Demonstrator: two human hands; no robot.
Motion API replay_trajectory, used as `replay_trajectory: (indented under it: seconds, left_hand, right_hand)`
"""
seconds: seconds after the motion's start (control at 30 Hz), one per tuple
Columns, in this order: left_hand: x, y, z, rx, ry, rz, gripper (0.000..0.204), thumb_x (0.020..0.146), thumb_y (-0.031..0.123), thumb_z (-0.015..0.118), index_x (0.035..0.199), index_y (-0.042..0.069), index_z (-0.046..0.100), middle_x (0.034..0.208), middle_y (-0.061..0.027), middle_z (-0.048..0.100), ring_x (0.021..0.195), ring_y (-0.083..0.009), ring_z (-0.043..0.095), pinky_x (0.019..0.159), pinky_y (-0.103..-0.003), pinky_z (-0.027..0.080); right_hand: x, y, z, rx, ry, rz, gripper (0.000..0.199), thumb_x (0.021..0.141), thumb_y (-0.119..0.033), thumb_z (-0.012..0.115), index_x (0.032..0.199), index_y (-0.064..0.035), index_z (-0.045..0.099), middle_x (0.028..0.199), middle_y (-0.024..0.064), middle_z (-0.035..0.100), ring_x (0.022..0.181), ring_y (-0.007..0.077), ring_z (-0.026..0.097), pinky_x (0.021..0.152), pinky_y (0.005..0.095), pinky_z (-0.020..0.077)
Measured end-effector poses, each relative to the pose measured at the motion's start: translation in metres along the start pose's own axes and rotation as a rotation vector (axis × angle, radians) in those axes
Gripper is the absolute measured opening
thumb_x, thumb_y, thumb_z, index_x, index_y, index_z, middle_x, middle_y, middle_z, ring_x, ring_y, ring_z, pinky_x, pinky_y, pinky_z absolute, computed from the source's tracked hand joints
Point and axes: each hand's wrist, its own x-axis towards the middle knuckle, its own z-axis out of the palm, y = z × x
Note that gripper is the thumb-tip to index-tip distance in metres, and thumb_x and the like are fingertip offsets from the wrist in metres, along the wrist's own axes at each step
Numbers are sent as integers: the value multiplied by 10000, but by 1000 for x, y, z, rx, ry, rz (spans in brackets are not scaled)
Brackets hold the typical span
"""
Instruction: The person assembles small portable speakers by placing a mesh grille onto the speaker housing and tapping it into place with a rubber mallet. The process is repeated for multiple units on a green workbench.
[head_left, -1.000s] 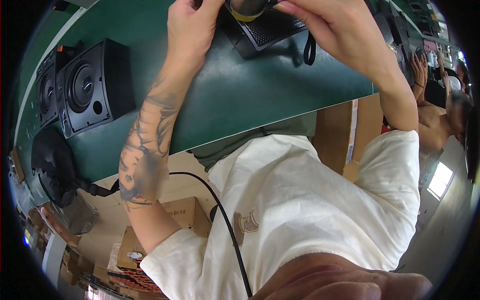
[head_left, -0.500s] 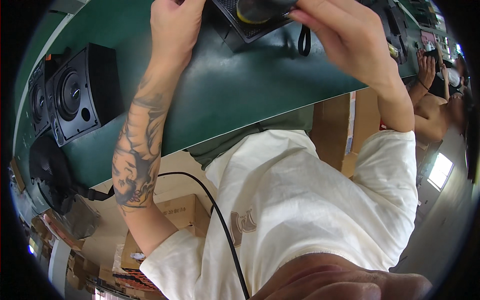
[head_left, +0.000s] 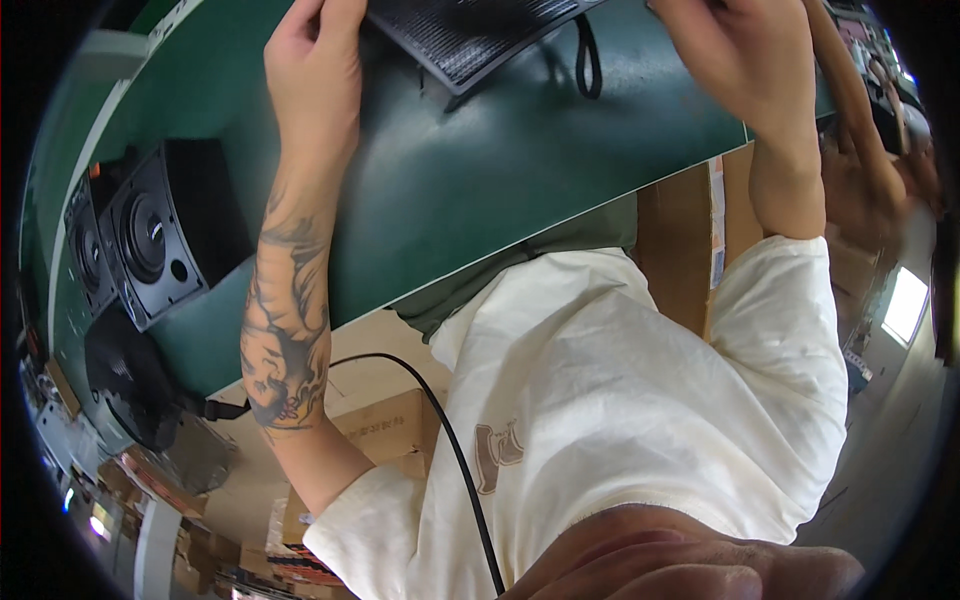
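A black speaker-like box (head_left: 470,45) with a ribbed grille is at the top edge, tilted above the green bench; its far part is cut off. A black strap loop (head_left: 590,60) hangs by its right corner. My left hand (head_left: 315,70) is beside the box's left corner with fingers curled, their tips out of view, so its grip is hidden. My right hand (head_left: 745,60) is right of the box and apart from its visible part. Its fingers are bent inward, and what they hold is cut off by the top edge.
Two black speakers (head_left: 165,235) stand on the left of the green bench (head_left: 480,190). A black mesh bag or cap (head_left: 130,375) lies near them. Cardboard boxes (head_left: 385,430) sit below the bench. A black cable (head_left: 440,410) crosses my front. Another person's arm (head_left: 850,90) shows at right.
The dark cylinder with a yellowish rim has left the grille and is no longer clearly visible. My right hand has moved away rightward. The view has shifted, and my left hand appears farther left.
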Motion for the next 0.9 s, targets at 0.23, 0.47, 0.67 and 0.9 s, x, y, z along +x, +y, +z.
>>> replay_trajectory:
  seconds: [0.23,0.47,0.67,0.9]
  left_hand:
    - [-2,8,2,193,39,-20,408,1091,236,554,1382,-43,611,1233,-53,679,1016,-91,599,933,-237,456]
    - [-4,13,2,386,-12,210,523,1066,244,589,1518,14,461,1403,-95,597,973,-66,555,835,-198,423]
    - [-24,36,6,1116,-502,773,901,667,410,934,1433,93,582,1653,-184,284,1510,-432,271,1206,-537,283]
    - [-20,73,34,1149,-387,778,553,725,167,806,1232,10,653,1316,-195,645,1325,-422,526,1145,-519,380]
  right_hand:
    - [-15,16,-4,2,-121,153,160,943,-89,703,1053,23,673,789,155,601,695,326,605,629,376,482]
    - [-61,20,-29,66,14,425,146,962,-105,685,1047,13,675,846,114,647,728,255,623,653,333,493]
    - [-149,46,-2,-74,95,213,310,832,-3,771,1139,-16,726,953,113,705,766,266,659,671,337,530]
    - [-172,46,32,51,162,249,316,724,-69,827,1021,-28,724,939,84,675,835,277,649,680,378,531]
